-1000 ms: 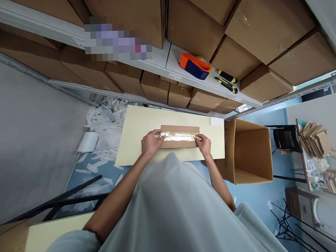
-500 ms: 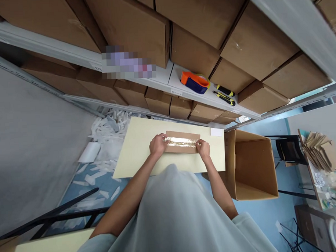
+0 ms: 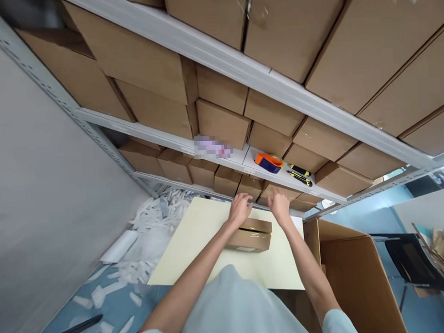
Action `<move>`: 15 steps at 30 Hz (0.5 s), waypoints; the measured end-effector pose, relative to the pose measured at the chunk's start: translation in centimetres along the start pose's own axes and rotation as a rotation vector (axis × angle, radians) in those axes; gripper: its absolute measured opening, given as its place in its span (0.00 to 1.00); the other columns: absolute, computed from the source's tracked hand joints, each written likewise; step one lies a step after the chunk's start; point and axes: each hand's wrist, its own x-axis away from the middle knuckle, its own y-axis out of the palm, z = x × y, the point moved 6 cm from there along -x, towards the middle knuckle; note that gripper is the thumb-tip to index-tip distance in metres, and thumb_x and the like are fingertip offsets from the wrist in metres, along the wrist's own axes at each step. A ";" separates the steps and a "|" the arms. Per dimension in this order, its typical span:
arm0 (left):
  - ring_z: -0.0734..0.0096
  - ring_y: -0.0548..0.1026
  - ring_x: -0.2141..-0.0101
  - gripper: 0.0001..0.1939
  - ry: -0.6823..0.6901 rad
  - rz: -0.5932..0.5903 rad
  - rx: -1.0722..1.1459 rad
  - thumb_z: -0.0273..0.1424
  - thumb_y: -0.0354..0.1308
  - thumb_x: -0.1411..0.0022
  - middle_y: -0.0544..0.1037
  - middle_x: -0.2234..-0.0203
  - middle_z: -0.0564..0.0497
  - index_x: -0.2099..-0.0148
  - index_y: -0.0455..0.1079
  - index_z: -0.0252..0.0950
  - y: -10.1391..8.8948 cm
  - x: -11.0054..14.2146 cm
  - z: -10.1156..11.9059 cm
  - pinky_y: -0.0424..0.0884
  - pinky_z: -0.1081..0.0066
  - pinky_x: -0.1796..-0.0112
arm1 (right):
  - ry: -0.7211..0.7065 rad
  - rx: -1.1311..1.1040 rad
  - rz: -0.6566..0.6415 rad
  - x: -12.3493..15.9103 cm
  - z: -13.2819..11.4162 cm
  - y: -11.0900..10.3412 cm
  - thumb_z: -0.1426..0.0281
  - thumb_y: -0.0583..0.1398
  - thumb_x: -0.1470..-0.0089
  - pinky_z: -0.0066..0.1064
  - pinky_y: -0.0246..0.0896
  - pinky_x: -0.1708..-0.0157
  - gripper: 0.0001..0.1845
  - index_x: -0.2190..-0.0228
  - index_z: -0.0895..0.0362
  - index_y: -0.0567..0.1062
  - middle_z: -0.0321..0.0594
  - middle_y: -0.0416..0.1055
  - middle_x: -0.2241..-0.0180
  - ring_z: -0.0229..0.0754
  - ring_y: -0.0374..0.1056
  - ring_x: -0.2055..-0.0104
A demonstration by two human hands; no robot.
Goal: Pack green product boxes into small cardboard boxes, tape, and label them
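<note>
A small brown cardboard box lies on the pale yellow tabletop, with shiny clear tape on it and a dark gap along its upper side. A whitish label shows on its near face. My left hand is above the box's far left edge, its fingers loosely bent and apart, with nothing visible in them. Beyond the far right corner is my right hand, its fingers curled closed. Whatever they may hold is hidden.
Shelves packed with cardboard boxes rise in front. An orange and blue tape dispenser and two yellow-black utility knives lie on one shelf. A large open carton stands right; white scraps cover the floor left.
The view has tilted up toward the shelves. Both hands have moved from the ends of the taped box to beyond its far side. The box now shows a side face and a dark gap.
</note>
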 end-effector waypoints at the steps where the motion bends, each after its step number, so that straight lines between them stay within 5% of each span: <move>1: 0.46 0.79 0.37 0.16 0.031 0.040 0.046 0.25 0.62 0.31 0.84 0.42 0.37 0.44 0.82 0.36 -1.0 -1.8 1.8 0.73 0.50 0.33 | -0.051 0.018 0.086 -2.3 -0.8 -2.0 0.63 0.55 0.22 0.41 0.67 0.40 0.22 0.37 0.60 0.76 0.62 0.78 0.39 0.57 0.77 0.39; 4: 0.49 0.80 0.38 0.19 0.096 0.114 0.070 0.26 0.61 0.29 0.84 0.41 0.37 0.38 0.79 0.35 -3.8 -6.2 6.5 0.73 0.53 0.33 | -0.109 0.080 0.170 -8.4 -2.7 -6.0 0.64 0.57 0.24 0.46 0.65 0.34 0.25 0.35 0.67 0.73 0.68 0.74 0.35 0.62 0.71 0.34; 7: 0.50 0.80 0.37 0.20 0.114 0.162 0.073 0.26 0.60 0.27 0.83 0.40 0.37 0.36 0.77 0.33 -5.8 -7.9 8.8 0.73 0.54 0.33 | -0.077 0.125 0.050 -12.5 -3.7 -6.4 0.66 0.58 0.25 0.46 0.64 0.33 0.26 0.34 0.68 0.71 0.70 0.74 0.35 0.62 0.71 0.31; 15: 0.49 0.83 0.41 0.17 0.050 0.156 0.150 0.23 0.61 0.29 0.86 0.45 0.38 0.41 0.79 0.34 -5.7 -5.2 8.7 0.77 0.52 0.37 | -0.057 0.102 -0.111 -15.1 -3.5 -4.0 0.74 0.62 0.32 0.42 0.66 0.35 0.30 0.33 0.72 0.68 0.69 0.80 0.41 0.59 0.78 0.37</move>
